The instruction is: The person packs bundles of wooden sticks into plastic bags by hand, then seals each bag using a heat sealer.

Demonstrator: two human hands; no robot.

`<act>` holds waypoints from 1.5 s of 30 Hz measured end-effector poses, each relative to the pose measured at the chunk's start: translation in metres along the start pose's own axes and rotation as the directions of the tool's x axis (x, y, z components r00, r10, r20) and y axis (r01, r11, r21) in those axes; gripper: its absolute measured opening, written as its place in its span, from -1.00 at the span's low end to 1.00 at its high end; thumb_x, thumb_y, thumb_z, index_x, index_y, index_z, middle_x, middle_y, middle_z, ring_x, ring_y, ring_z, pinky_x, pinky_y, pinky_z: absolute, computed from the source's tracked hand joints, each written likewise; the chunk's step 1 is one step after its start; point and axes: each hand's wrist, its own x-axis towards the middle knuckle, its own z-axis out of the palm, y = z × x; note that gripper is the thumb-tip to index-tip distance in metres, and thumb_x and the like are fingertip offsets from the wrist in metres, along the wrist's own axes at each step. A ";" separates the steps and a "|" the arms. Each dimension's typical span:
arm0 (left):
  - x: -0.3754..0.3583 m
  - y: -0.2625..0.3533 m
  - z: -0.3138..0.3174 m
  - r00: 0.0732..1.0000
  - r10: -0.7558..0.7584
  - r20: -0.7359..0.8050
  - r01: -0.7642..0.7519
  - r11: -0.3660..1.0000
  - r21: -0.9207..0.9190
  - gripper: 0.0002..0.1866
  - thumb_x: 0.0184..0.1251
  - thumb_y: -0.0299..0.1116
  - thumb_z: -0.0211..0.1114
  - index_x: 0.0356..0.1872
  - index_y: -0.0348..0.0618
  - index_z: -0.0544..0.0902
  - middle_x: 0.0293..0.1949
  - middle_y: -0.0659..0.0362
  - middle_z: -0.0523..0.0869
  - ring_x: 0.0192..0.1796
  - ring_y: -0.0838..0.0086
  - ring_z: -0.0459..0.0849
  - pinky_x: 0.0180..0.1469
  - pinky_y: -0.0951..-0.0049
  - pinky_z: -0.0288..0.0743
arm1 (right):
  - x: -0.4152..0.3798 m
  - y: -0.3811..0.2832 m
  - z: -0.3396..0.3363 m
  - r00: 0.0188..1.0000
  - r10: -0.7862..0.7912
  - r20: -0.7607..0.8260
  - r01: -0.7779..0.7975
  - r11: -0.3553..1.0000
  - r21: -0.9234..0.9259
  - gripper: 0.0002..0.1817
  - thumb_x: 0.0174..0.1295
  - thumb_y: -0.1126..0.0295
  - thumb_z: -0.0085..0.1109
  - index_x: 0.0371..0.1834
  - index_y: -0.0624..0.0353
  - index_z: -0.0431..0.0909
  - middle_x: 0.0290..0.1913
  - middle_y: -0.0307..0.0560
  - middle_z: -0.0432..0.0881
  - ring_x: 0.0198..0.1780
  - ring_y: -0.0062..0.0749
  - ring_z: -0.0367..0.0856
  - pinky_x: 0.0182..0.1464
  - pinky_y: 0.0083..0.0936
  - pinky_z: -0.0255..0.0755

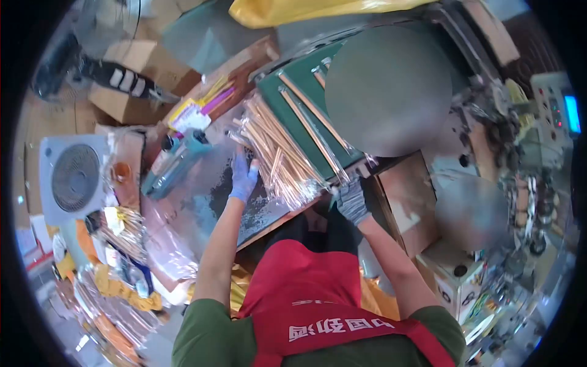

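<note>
My left hand (243, 178), in a blue-violet glove, has its fingers stretched out at the left side of a pile of slim light-brown sticks in clear plastic wrappers (275, 153). My right hand (351, 202) wears a grey striped glove. Its fingers close around the near end of a wrapped stick (313, 136) lying on a green conveyor belt (287, 113). Another wrapped stick (318, 116) lies alongside on the belt. Further wrapped sticks at the back are partly hidden behind a large blurred round patch.
A teal tape-dispenser-like tool (174, 164) and yellow-purple packets (199, 113) lie left on the metal tabletop (205, 183). Farther left stands a grey box fan (74, 174). An open cardboard box (406, 202) is right of my right hand. Machinery with a lit display (572, 114) stands far right.
</note>
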 end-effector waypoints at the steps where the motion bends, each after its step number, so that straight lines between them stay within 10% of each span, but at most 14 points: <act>1: 0.002 0.008 0.012 0.998 0.026 -0.062 -0.036 0.986 -0.163 -0.19 0.34 -0.15 0.09 0.45 -0.26 -0.13 0.44 -0.14 0.04 0.46 0.09 0.06 0.44 0.32 -0.09 | 0.029 -0.003 -0.011 0.895 0.155 0.419 -0.185 0.982 0.033 -0.40 0.24 0.15 -0.01 0.34 0.13 0.23 0.34 0.18 0.21 0.35 0.11 0.19 0.37 -0.08 0.08; 4: 0.014 0.046 0.044 0.980 -0.082 -0.180 -0.045 0.795 -0.605 -0.04 0.25 -0.30 0.24 0.46 -0.18 -0.29 0.42 -0.07 0.08 0.40 0.25 0.16 0.40 0.37 0.02 | 0.078 0.006 0.026 0.945 -0.298 -0.132 0.306 0.951 0.040 -0.41 0.25 0.08 0.04 0.30 0.13 0.32 0.21 0.05 0.46 0.25 0.00 0.38 0.31 -0.07 0.20; 7: 0.007 0.095 0.055 0.938 -0.324 -0.125 0.069 0.528 -0.846 0.17 0.09 -0.34 0.43 0.46 -0.06 -0.39 0.33 0.04 0.22 0.25 0.36 0.34 0.24 0.41 0.29 | 0.085 -0.010 0.060 0.998 -0.070 -0.003 0.052 0.713 0.699 -0.46 0.33 0.19 -0.06 0.32 0.24 0.26 0.27 0.08 0.39 0.29 -0.07 0.34 0.33 -0.17 0.20; 14: -0.139 0.053 0.000 0.879 -0.411 -0.243 -0.007 0.497 -0.868 -0.06 0.16 -0.49 0.29 0.46 -0.09 -0.15 0.14 0.02 0.43 0.01 0.40 0.54 -0.03 0.44 0.53 | 0.009 -0.144 0.133 0.867 -0.406 -0.288 0.496 0.653 0.572 -0.75 0.25 0.39 0.01 -0.05 0.25 0.46 0.01 0.24 0.51 0.05 0.03 0.52 0.08 -0.20 0.42; 18: -0.236 0.006 -0.033 0.800 -0.476 -0.366 0.010 0.620 -0.785 -0.18 0.14 -0.52 0.29 0.39 -0.10 0.03 0.10 0.04 0.47 0.00 0.37 0.56 0.00 0.41 0.53 | -0.043 -0.239 0.111 0.936 -0.310 -0.165 0.281 0.380 0.881 -0.73 0.21 0.32 0.02 -0.13 0.25 0.52 -0.17 0.25 0.58 -0.13 0.04 0.57 -0.07 -0.12 0.44; 20: -0.260 -0.014 -0.043 0.781 -0.495 -0.381 0.002 0.611 -0.791 -0.18 0.12 -0.54 0.30 0.39 -0.13 0.05 0.08 0.07 0.48 -0.01 0.39 0.57 -0.02 0.44 0.54 | -0.048 -0.240 0.050 0.787 -0.492 0.372 0.273 0.819 0.506 -0.71 0.36 0.31 -0.11 -0.06 0.29 0.47 -0.39 0.15 0.61 -0.37 -0.05 0.60 -0.24 -0.14 0.46; 24: -0.247 -0.033 -0.040 0.653 -0.416 -0.633 0.455 0.884 -0.112 0.06 -0.07 -0.14 0.49 0.39 -0.32 0.03 0.32 -0.25 0.18 0.35 -0.02 0.23 0.37 0.19 0.16 | -0.005 -0.232 -0.034 0.538 -0.713 0.450 0.823 0.559 -0.098 -0.61 0.30 0.12 0.00 -0.12 0.28 0.50 -0.42 0.14 0.60 -0.42 -0.06 0.59 -0.30 -0.21 0.46; 28: -0.236 -0.036 -0.043 0.736 -0.512 -0.444 0.489 0.854 -0.175 0.11 0.00 0.34 0.21 0.41 -0.30 0.04 0.43 -0.24 -0.04 0.48 -0.07 -0.10 0.43 0.21 -0.04 | 0.056 -0.232 0.075 0.925 -0.379 0.039 0.337 0.861 0.382 -0.49 0.33 0.20 -0.06 0.27 0.26 0.32 0.19 0.24 0.43 0.18 0.10 0.41 0.22 -0.23 0.29; 30: -0.243 -0.033 -0.054 0.737 -0.461 -0.495 0.193 0.845 -0.499 -0.13 0.20 0.23 0.09 0.30 -0.34 0.25 0.22 -0.22 0.37 0.25 -0.10 0.34 0.26 0.04 0.22 | 0.049 -0.243 0.120 0.873 -0.433 0.224 0.469 0.871 -0.144 -0.45 0.36 0.27 -0.10 0.37 0.29 0.18 0.33 0.19 0.29 0.37 0.00 0.21 0.37 -0.34 0.09; 33: -0.239 -0.037 -0.059 0.668 -0.484 -0.566 0.497 0.855 -0.145 -0.20 0.18 0.20 0.03 0.23 -0.33 0.33 0.12 -0.21 0.40 0.17 -0.04 0.36 0.22 0.03 0.17 | 0.133 -0.128 0.255 0.755 -0.640 0.142 0.655 0.723 -0.221 -0.45 0.22 0.47 -0.07 0.34 0.21 0.24 0.29 0.06 0.35 0.29 -0.13 0.29 0.38 -0.36 0.09; 35: -0.229 -0.045 -0.049 0.605 -0.504 -0.617 0.466 0.852 -0.239 -0.05 0.15 0.32 0.01 0.38 -0.26 0.15 0.29 -0.24 0.23 0.35 -0.03 0.20 0.35 -0.02 0.00 | 0.108 -0.210 0.157 0.867 -0.351 0.355 -0.067 0.623 0.779 -0.54 0.30 0.47 -0.10 0.30 0.14 0.31 0.18 -0.11 0.48 0.08 -0.31 0.52 0.16 -0.44 0.41; 38: -0.227 -0.058 -0.094 0.611 -0.683 -0.401 0.429 0.711 -0.557 0.08 0.08 0.41 0.05 0.40 -0.31 0.06 0.37 -0.29 0.09 0.40 -0.10 0.13 0.39 0.05 0.04 | 0.107 -0.246 0.132 0.724 0.053 0.688 -0.688 0.134 0.713 -0.59 0.37 0.29 -0.16 0.22 0.20 0.37 0.16 0.01 0.49 0.13 -0.25 0.50 0.10 -0.29 0.48; 42: -0.190 -0.071 -0.087 0.666 -0.676 -0.314 0.319 0.639 -0.700 -0.08 0.04 0.21 0.30 0.28 -0.33 0.31 0.14 -0.15 0.49 0.18 0.10 0.49 0.21 0.26 0.36 | 0.113 -0.262 0.168 0.748 -0.242 0.617 -0.549 0.296 0.782 -0.57 0.28 0.12 0.07 0.10 0.14 0.48 -0.08 -0.11 0.61 -0.16 -0.33 0.60 -0.11 -0.43 0.53; 45: -0.252 -0.040 -0.084 0.949 -0.240 -0.206 -0.209 0.014 -0.978 -0.36 0.07 -0.15 0.43 0.16 -0.24 0.46 0.03 0.11 0.57 0.03 0.41 0.52 0.06 0.35 0.47 | 0.067 -0.286 0.116 0.679 -0.084 0.729 -0.689 0.269 0.673 -0.48 0.17 0.17 0.22 0.15 0.20 0.43 -0.05 -0.10 0.59 -0.07 -0.33 0.58 0.00 -0.39 0.50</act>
